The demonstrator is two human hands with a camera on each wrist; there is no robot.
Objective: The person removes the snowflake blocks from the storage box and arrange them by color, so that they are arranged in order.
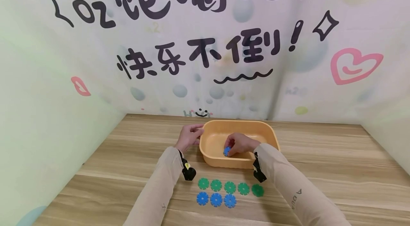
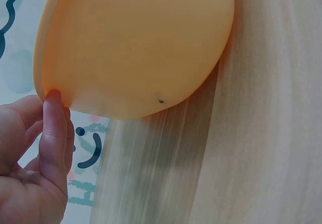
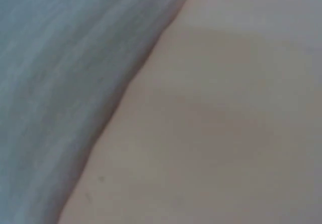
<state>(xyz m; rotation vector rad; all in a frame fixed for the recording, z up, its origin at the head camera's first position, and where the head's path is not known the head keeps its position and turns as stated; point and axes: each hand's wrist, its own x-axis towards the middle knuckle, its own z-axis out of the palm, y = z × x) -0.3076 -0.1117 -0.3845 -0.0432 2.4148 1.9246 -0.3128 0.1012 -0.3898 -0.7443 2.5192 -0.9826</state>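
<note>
An orange plastic tub [image 1: 269,134] stands on the wooden table [image 1: 320,169]. My right hand [image 1: 238,144] is inside it and pinches a blue flower-shaped disc [image 1: 227,151]. My left hand [image 1: 190,135] holds the tub's left rim, fingers curled on it; the left wrist view shows the fingertips [image 2: 53,108] against the tub's outer wall [image 2: 136,48]. In front of the tub lie a row of several green discs [image 1: 230,187] and, closer to me, a row of three blue discs [image 1: 216,199]. The right wrist view is a blur and shows nothing I can name.
Printed fabric walls [image 1: 205,41] close in the table at the back and both sides. Bare wood stretches to the left and right of the tub.
</note>
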